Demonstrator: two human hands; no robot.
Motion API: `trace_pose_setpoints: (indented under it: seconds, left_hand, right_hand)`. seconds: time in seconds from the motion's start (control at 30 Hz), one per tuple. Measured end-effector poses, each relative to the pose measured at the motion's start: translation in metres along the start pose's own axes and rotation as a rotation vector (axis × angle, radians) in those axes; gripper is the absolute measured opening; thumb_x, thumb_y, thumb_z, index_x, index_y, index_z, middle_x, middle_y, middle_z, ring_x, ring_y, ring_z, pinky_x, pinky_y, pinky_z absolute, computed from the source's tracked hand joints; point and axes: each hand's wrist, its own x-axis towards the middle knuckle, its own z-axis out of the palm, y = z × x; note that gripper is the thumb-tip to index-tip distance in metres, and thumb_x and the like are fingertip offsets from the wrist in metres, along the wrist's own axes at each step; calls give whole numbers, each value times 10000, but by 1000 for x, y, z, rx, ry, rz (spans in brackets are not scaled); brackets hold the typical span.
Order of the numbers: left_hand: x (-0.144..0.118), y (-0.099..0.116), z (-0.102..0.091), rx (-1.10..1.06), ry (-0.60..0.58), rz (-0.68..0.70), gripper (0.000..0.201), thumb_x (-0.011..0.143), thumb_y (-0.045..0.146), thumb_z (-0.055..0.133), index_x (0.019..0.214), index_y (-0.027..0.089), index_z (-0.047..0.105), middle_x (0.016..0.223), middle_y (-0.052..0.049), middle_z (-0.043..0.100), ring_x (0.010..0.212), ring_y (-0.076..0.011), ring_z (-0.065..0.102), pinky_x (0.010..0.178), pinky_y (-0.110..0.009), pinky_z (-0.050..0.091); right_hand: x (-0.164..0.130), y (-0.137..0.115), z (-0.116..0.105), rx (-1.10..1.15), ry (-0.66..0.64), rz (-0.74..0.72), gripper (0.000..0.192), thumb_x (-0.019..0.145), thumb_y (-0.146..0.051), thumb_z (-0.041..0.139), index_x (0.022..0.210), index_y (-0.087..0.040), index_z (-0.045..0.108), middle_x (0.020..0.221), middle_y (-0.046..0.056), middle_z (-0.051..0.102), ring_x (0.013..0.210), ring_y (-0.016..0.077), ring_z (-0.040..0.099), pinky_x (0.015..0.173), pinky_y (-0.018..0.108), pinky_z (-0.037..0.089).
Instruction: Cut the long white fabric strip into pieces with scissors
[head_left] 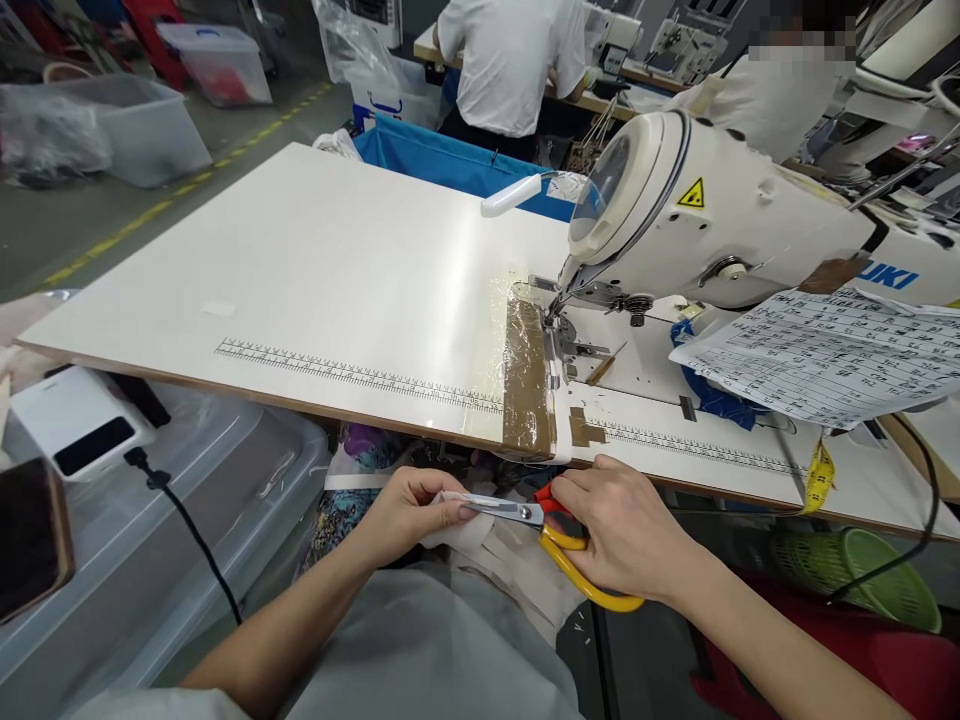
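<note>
Scissors (559, 535), unmarked; machine (712, 215) seemingly "JUKI"

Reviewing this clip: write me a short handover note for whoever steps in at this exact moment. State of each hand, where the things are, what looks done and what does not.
Left hand: pinches a strip of white fabric below the table's front edge.
Right hand: grips the yellow-handled scissors, blades pointing left and lying against the strip by the left fingertips.
More white strips lie in the lap under both hands.
Sewing machine: on the white table, nothing visible under its needle; printed sheets lie to its right.
Done: strip lined up with the blades.
Left: whether the cut is made cannot be told; nothing is at the machine yet.
</note>
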Motion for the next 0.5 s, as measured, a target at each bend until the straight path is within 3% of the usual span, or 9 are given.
trace_pose_setpoints:
  seconds: [0.2, 0.4, 0.5]
  left_hand:
    - [-1, -1, 0, -23, 19, -78, 406, 648, 483, 766, 576, 113, 616, 523, 17, 452, 502, -71, 340, 455, -192, 251]
    - [1, -1, -2, -16, 15, -72, 393, 650, 482, 764, 598, 115, 635, 534, 14, 475, 514, -76, 353, 470, -189, 273]
    - [2, 0, -1, -28, 1, -68, 398, 644, 483, 766, 583, 114, 631, 529, 18, 462, 508, -70, 330, 469, -189, 251]
  right_hand:
    - [-1, 4, 7, -59, -35, -9, 221, 839, -223, 429, 640, -180, 515, 561, 14, 539, 482, 127, 379, 584, 304, 243]
    - [3, 1, 1, -5, -204, 84, 163, 817, -335, 502, 746, -192, 535, 697, 24, 589, 566, 158, 473, 552, 285, 233]
    - [7, -1, 1, 12, -207, 79, 141, 810, -322, 506, 771, -189, 535, 744, 29, 598, 596, 161, 492, 574, 286, 242]
